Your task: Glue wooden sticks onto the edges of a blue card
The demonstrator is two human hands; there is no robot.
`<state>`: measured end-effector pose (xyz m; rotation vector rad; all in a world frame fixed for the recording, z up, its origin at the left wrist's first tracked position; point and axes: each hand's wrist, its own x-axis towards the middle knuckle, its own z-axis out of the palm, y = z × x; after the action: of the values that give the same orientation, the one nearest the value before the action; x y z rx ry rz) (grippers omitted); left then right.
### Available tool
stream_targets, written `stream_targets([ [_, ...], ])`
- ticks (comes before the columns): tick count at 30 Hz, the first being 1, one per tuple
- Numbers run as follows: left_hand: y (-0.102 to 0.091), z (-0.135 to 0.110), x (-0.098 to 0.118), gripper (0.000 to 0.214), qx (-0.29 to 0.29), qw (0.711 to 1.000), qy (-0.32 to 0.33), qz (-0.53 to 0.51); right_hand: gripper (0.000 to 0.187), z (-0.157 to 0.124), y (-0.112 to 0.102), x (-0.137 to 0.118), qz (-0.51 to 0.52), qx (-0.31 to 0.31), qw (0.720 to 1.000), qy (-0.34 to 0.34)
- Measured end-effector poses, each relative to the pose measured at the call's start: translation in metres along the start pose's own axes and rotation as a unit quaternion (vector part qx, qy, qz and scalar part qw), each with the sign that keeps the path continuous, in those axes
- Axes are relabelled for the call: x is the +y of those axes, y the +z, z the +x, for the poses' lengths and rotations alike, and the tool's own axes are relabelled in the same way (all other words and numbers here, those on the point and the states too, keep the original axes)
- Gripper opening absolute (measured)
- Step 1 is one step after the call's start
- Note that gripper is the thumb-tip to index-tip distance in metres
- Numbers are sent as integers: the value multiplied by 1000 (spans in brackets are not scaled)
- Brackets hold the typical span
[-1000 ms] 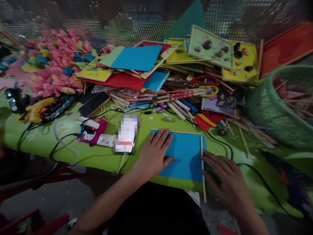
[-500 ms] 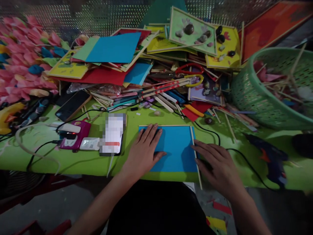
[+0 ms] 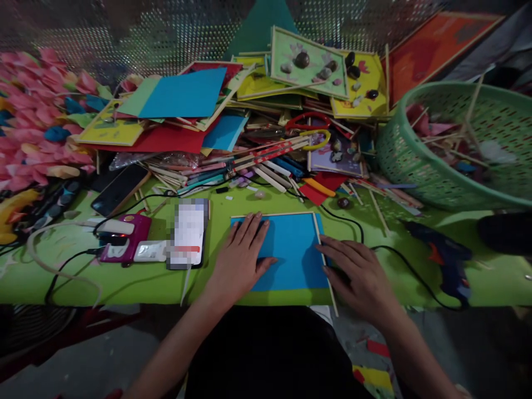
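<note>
A thin pale stick (image 3: 317,227) lies along the right side of the blue sheet (image 3: 291,260), its long axis running from far to near and leaning so that the near end sits farther right. The right hand (image 3: 361,274) is the nearer one, coming in from the right: forefinger and thumb tips touch the stick at two places along its length, the fingers extended rather than closed around it. The far end of the stick meets, or nearly meets, the right end of a second stick (image 3: 286,213) set along the sheet's far edge — a sliver of blue shows outside that corner — while the near end runs past the sheet and beyond the near edge of the green table (image 3: 266,299). The left hand (image 3: 241,255) lies flat across the sheet's left part, fingers spread and grasping nothing. Well to the right lies a glue gun (image 3: 446,260).
</note>
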<state>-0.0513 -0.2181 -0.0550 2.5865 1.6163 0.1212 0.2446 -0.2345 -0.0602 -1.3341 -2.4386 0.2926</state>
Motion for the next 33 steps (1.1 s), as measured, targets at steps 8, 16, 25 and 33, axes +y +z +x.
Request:
stream_targets([
  [8, 0, 0, 0, 74, -4, 1000, 0, -1, 47, 0, 2, 1, 5, 1, 1000, -2],
  [16, 1, -1, 0, 73, 6, 1000, 1, -2, 42, 1, 2, 0, 6, 9, 1000, -6],
  [25, -1, 0, 0, 73, 2, 1000, 1, 11, 39, 2, 1, -1, 10, 21, 1000, -7],
  [33, -9, -5, 2, 71, 0, 1000, 3, -1, 50, 1, -3, 1, 27, 43, 999, -2],
])
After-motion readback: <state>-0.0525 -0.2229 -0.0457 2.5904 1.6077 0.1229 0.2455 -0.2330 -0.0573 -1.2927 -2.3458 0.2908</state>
